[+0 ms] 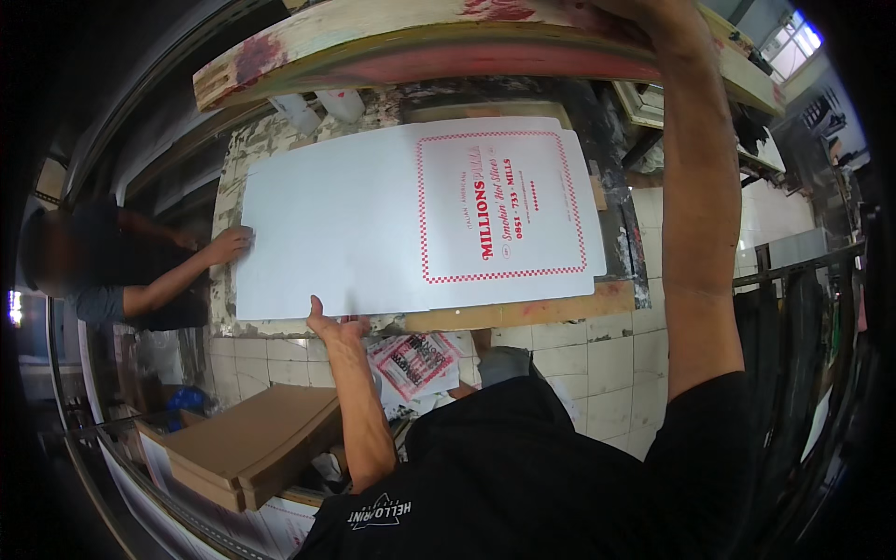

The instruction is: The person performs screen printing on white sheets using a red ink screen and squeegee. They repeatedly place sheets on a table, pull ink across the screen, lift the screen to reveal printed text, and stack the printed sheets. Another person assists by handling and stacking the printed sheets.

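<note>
At the far left a co-worker in dark clothing [154, 271] stretches an arm rightward, the hand [230, 245] at the left edge of a large white sheet [327, 224]. On the near left lies a stack of brown cardboard [252, 420]. To its right, the person's left forearm rises from the near side, leaning a little left, and the left hand [338, 327] meets the sheet's near edge, left of its middle. The thumb points far, up against the edge and spread apart from the fingers, which bend toward the right; their tips are partly hidden, so I cannot tell whether the hand pinches the sheet or only props it. The sheet spans the worktable [224, 201], plain on its left part and bearing a red checkered border with red lettering on the right. Below its near edge, a white piece with red and black print [415, 364] lies lower down. On the far side, a wooden frame [308, 61] smeared with red runs across, raised above the table. At the right, the right arm reaches far out, nearly straight, its wrist bent leftward over the frame; the right hand [639, 7] is mostly cut off, so I cannot tell how its fingers grip.
</note>
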The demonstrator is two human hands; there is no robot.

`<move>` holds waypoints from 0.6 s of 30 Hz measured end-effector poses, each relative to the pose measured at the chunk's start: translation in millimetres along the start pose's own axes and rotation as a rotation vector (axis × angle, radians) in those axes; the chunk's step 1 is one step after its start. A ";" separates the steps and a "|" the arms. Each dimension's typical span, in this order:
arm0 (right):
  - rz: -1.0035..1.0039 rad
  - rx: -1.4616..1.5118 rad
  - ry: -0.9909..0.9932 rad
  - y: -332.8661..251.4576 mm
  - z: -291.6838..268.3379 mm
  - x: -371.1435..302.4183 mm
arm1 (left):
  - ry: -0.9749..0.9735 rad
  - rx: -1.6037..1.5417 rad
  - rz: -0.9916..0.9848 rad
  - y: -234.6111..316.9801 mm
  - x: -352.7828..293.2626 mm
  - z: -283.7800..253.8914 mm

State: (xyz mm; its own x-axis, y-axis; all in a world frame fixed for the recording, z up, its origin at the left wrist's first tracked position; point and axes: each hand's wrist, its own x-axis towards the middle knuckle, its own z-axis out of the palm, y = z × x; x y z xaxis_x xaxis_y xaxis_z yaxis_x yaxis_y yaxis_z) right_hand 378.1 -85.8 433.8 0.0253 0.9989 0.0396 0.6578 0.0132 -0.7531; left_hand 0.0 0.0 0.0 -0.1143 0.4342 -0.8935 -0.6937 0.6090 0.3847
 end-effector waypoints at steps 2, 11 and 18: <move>-0.105 -0.264 0.264 19.6 16.0 13.9 | 0.110 0.016 -0.001 -0.9 -0.1 -10.7; -0.350 -0.369 0.344 35.0 8.5 12.9 | -0.172 0.126 0.628 -3.9 -87.1 1.5; -0.123 -0.316 0.362 24.3 11.3 13.3 | -1.027 0.377 1.080 -71.5 -179.2 9.6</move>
State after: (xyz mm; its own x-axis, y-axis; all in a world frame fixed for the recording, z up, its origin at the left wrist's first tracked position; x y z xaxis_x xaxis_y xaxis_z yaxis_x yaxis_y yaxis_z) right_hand 385.9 -71.7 408.6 0.1559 0.9105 0.3831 0.8672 0.0596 -0.4945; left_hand 76.9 -114.9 134.8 0.2055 0.9246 0.3207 -0.3721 -0.2292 0.8994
